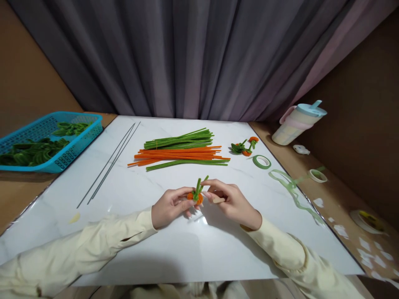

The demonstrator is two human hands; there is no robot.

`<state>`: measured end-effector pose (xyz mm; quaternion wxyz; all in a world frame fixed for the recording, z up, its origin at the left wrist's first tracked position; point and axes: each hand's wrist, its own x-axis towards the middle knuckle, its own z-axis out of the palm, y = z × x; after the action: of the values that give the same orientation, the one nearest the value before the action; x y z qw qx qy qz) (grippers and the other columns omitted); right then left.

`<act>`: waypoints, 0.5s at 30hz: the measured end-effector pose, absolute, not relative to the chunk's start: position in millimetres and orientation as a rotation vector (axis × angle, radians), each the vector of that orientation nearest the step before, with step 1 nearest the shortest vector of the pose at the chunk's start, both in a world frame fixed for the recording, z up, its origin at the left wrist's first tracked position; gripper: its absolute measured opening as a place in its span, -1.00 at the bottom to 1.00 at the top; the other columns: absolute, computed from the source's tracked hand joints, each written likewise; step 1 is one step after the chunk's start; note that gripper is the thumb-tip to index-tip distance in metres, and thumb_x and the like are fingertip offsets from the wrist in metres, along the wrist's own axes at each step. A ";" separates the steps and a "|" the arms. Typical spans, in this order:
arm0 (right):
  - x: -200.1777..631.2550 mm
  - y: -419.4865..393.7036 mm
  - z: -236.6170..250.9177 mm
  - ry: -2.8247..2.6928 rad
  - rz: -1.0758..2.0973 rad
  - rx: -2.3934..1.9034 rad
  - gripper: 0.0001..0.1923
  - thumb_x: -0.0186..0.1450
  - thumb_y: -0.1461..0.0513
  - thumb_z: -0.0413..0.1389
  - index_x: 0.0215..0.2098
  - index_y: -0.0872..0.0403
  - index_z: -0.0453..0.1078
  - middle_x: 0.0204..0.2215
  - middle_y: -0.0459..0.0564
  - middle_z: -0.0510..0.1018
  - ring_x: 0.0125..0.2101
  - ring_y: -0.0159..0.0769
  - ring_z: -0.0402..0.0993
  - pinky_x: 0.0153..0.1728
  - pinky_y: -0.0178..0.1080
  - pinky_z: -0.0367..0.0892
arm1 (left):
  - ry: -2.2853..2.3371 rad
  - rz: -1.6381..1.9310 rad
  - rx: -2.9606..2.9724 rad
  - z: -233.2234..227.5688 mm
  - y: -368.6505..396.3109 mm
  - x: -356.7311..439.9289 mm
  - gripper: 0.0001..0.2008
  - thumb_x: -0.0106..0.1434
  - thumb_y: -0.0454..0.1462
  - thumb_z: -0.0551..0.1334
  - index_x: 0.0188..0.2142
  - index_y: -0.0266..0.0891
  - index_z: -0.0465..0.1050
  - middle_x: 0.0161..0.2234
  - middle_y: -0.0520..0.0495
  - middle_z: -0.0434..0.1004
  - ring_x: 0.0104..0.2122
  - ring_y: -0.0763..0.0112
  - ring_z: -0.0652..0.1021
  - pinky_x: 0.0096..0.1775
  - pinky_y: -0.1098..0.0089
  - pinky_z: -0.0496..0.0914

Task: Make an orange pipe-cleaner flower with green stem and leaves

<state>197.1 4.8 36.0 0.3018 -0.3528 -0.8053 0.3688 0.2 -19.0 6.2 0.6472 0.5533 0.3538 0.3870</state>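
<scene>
- The left hand pinches a small orange flower made of fuzzy craft wire, fingers closed on its left side, just above the white table near the front middle.
- The right hand is closed on the flower's right side, thumb and forefinger gripping near the green stem that pokes up from the orange part.
- To do this well, in my judgement: keep the left grip firm on the orange coil so it does not unwind, and let the right fingers turn the green wire tight at its base.
- The flower looks like a squat orange ring with two short green ends rising from its middle; finer detail is too small to tell.
- Farther back lies a bundle of orange wires between green wires, all well apart from the hands.
- Right of them sit finished flowers and a roll of green tape.
- Left lie two thin metal rods, and beyond, a blue basket of green pieces.
- A pale cup stands far right.
</scene>
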 end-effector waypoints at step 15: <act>200.5 4.8 32.0 -2.263 0.667 -0.853 -0.87 0.30 0.23 -0.02 -0.24 0.10 0.32 -0.57 -0.11 0.44 -0.66 -0.49 0.22 -0.58 -0.42 0.14 | 0.892 0.761 1.419 5.5 -17.7 -2.1 -0.57 0.11 -0.19 0.26 -0.05 -0.33 0.31 -0.22 -0.15 0.47 -0.53 0.51 0.50 -0.40 0.43 0.45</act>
<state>200.5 4.8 32.0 0.3112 -0.3233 -0.8572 0.2528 -2.1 -17.7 5.5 0.6058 0.6134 0.3856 0.3289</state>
